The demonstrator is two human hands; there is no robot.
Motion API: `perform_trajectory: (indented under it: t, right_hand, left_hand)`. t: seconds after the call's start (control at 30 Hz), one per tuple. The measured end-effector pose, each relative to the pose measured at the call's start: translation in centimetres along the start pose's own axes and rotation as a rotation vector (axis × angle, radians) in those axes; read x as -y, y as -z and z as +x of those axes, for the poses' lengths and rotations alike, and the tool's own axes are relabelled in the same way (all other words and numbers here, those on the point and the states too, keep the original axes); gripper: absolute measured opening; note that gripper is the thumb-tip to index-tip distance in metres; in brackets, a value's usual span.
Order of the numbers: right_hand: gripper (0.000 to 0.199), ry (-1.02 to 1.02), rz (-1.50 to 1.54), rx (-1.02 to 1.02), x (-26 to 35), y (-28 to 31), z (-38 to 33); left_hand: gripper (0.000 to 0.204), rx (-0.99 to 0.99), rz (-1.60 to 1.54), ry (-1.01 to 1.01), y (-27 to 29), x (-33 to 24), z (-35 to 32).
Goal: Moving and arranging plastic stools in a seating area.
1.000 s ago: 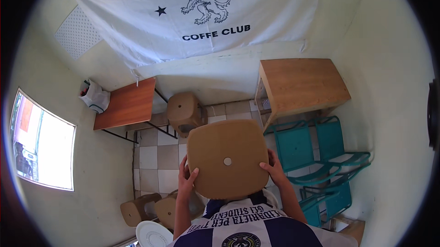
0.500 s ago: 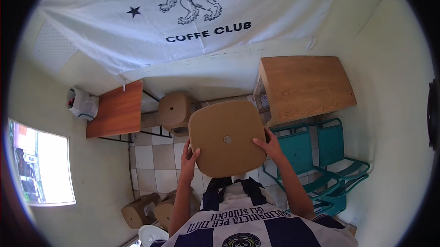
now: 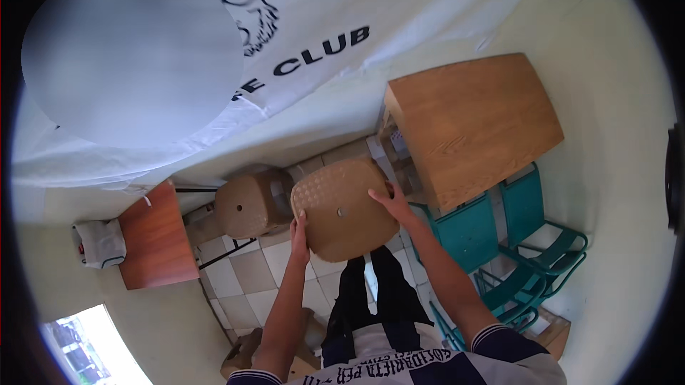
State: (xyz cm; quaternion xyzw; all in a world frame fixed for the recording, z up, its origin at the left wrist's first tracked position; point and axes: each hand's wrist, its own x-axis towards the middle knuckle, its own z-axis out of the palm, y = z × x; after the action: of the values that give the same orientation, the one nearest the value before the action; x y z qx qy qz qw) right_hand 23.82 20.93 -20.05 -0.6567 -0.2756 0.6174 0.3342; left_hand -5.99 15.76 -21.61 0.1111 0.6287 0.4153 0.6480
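Between my two hands is a brown plastic stool (image 3: 335,235), its rounded-square seat facing up with a small hole in the middle. My left hand (image 3: 300,237) grips the seat's left edge, while my right hand (image 3: 392,201) clasps its right edge with the thumb on top. The stool's underside and legs are hidden beneath the seat. Just beyond it to the left stands another brown stool (image 3: 246,206), close to the held one.
A reddish wooden table (image 3: 158,242) with a whitish bag (image 3: 101,244) is at left. To the right are a wooden desk (image 3: 478,128) and teal chairs (image 3: 464,235). More brown stools (image 3: 242,349) stand near my left forearm. A white banner (image 3: 428,21) hangs ahead; a grey disc covers part.
My view has turned and tilted, so the room appears rotated. The held stool looks slightly smaller and lower, still gripped by both hands. A grey disc now covers the upper left.
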Motion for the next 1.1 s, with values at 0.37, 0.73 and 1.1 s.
perform_trajectory:
  t: [0.37,0.73,1.1]
  right_hand:
    - [0.098,-0.059,-0.064,-0.015,-6.9,-0.4,13.6]
    - [0.099,-0.048,-0.099,-0.069,-9.3,0.5,22.2]
    - [0.106,-0.065,-0.205,-0.083,-7.5,3.5,28.3]
  left_hand:
    - [0.102,0.016,0.294,0.207,0.4,5.8,14.3]
    - [0.1,-0.06,0.35,0.18,-1.5,7.5,24.2]
    - [0.101,0.027,0.267,0.174,-7.6,6.3,28.4]
